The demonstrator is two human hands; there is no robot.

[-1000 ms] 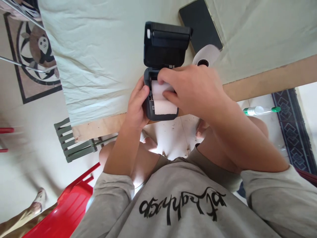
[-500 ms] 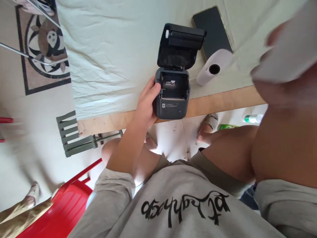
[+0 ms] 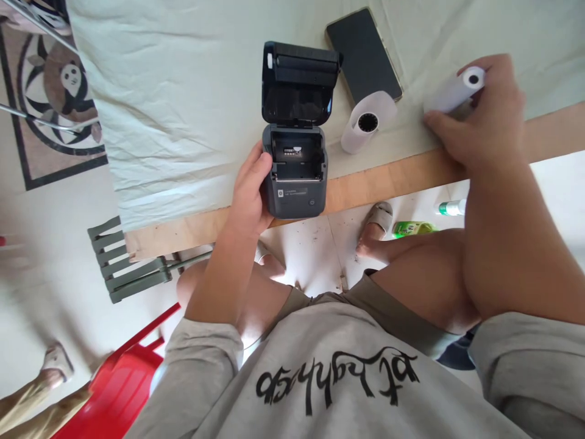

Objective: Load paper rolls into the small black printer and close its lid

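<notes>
My left hand [image 3: 250,192] grips the left side of a dark grey portable label printer [image 3: 296,198]. The printer's black lid [image 3: 299,85] is swung up, and its paper bay [image 3: 308,160] shows no roll inside. At the right, my right hand [image 3: 487,116] is closed around a white paper roll [image 3: 450,91], thumb on one side and fingers on the other, low over the cloth. Between the hands stands a second paper roll [image 3: 351,135], partly unwound, with a dark core.
A dark phone [image 3: 365,55] lies behind the loose roll on the pale tablecloth [image 3: 183,110]. The bare wooden table edge [image 3: 388,167] runs in front of me. Lower left are a green folding stool [image 3: 130,256], a red chair [image 3: 119,390] and another person's legs [image 3: 50,396].
My right hand, blurred and close to the camera before, has moved down and away to the tabletop with the paper roll. My left hand still holds the open printer. The view has shifted slightly right.
</notes>
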